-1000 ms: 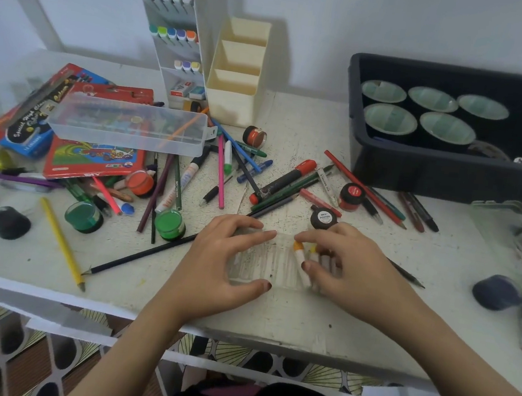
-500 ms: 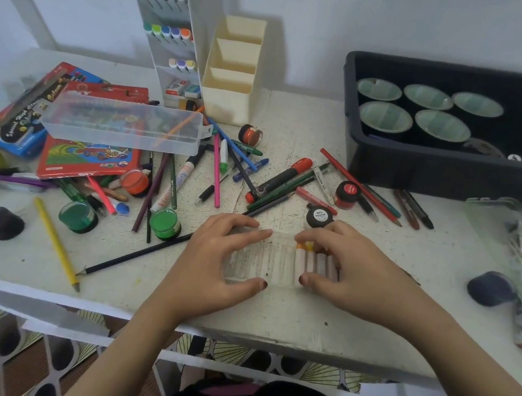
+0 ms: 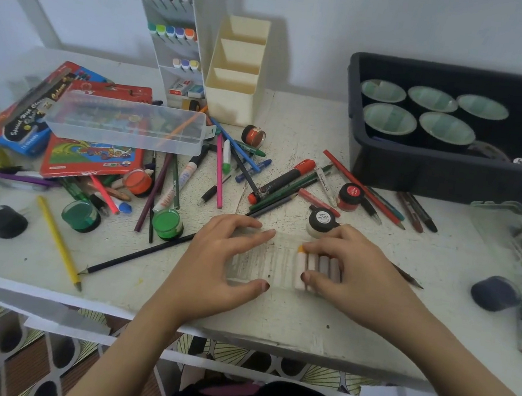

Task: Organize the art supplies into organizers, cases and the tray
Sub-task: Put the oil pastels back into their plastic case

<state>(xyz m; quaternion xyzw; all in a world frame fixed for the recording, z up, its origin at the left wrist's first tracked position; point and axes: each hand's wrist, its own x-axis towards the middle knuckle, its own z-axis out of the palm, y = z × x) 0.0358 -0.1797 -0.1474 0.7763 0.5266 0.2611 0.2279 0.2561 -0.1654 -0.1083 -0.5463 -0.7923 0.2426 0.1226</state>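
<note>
Together palm-down: left hand [image 3: 214,257] in a pinch across the clear tray [image 3: 254,262], right hand [image 3: 355,273] across a yellow-tipped crayon [image 3: 300,265]

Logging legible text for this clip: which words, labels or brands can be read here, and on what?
"POSTER": black lid of the paint jar.
"Special": blue crayon pack, white script; the rest is unclear.
"DIY": lower edge of the red pack.
Too blurred to read: print on the red jar lid, the white marker and the pastel stick.
</note>
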